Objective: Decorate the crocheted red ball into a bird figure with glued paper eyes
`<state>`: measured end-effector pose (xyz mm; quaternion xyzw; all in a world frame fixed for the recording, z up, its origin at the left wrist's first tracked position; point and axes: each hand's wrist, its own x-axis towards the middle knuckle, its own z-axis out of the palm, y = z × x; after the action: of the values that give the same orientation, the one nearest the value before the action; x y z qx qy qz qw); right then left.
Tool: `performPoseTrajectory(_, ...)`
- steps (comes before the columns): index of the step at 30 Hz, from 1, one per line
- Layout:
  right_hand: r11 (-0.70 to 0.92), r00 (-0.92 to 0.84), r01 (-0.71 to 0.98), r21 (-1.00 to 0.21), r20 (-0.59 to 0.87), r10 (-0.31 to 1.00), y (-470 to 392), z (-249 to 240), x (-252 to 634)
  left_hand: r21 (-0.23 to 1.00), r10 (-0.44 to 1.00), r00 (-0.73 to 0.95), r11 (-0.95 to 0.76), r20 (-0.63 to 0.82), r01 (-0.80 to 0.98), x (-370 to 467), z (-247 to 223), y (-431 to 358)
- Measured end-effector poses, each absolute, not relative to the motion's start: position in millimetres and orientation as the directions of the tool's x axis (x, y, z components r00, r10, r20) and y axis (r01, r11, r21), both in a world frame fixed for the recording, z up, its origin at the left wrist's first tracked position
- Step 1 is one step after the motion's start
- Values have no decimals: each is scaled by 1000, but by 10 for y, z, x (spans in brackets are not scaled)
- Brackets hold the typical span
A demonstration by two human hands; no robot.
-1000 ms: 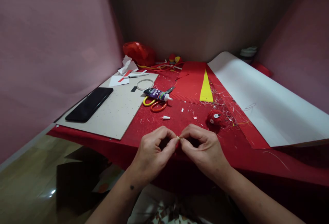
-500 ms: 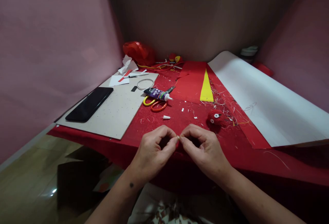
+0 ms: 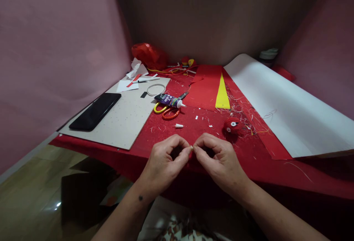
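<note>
My left hand (image 3: 169, 159) and my right hand (image 3: 218, 158) meet tip to tip above the front edge of the red-covered table. Both are closed in a pinch on one tiny pale piece (image 3: 191, 147), mostly hidden by the fingertips and too small to name. Just beyond the hands lies a small white cone-shaped cap (image 3: 179, 126). A glue tube (image 3: 169, 100) rests across scissors (image 3: 170, 114) with one yellow and one red handle. To the right of my right hand sits a red ball-shaped figure (image 3: 231, 124) with white eyes.
A black phone (image 3: 95, 112) lies on a grey board (image 3: 129, 119) at left, near a wire ring (image 3: 156, 89) and a white pen (image 3: 145, 80). Red corrugated sheet (image 3: 204, 86), a yellow strip (image 3: 222, 95) and a large white sheet (image 3: 287, 112) cover the right. Loose threads lie scattered.
Almost nothing differs. Both hands keep the same pinch on the tiny pale piece, and the view has shifted very slightly.
</note>
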<state>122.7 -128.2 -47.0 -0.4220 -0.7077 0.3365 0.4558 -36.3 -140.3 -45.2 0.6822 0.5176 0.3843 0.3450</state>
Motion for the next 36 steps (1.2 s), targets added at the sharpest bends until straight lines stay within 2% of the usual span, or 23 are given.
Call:
performPoseTrajectory(8,393,-245,268,-880,332,911,-1265,-466,1230,937,984,166,-114,61,329,-342,-405,-1365)
performPoseTrajectory(14,395,-251,237,-887,337,908,-1278,-467,1229,988,959,277,23,-65,150,-411,-382,-1326)
performPoseTrajectory(25,393,-249,194,-899,342,906,-1279,-482,1218,986,938,306,140,-161,90,-528,-404,-1279)
performPoseTrajectory(36,459,-243,266,-848,402,883,-1301,-475,1196,988,941,303,127,-150,92,-518,-407,-1286)
